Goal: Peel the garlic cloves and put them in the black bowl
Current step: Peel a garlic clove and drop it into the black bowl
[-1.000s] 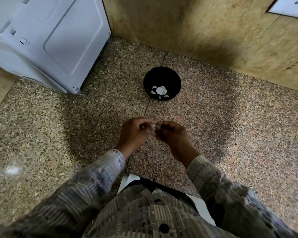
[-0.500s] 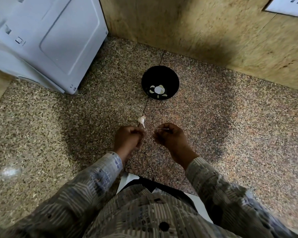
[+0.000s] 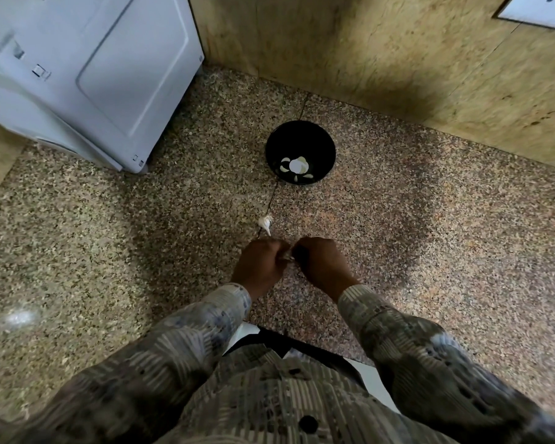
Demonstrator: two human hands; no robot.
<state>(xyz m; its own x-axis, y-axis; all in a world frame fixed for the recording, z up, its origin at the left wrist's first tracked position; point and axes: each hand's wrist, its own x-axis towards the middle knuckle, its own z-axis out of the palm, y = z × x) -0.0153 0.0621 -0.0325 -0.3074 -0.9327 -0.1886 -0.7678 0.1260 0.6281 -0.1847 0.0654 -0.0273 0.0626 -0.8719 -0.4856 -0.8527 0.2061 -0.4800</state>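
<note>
Both hands have drawn together again: left hand (image 3: 259, 267) and right hand (image 3: 323, 267), fingers curled, pinch a garlic clove (image 3: 286, 256), mostly hidden between them. Peeled cloves (image 3: 297, 165) lie in the black bowl (image 3: 279, 141); garlic skin (image 3: 265, 223) lies just beyond the hands.

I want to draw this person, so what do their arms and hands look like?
The left hand and right hand are bare, without gloves. The left sleeve and right sleeve are long, reaching the wrists, grey-beige with striped patches and bluish blotches.
</note>
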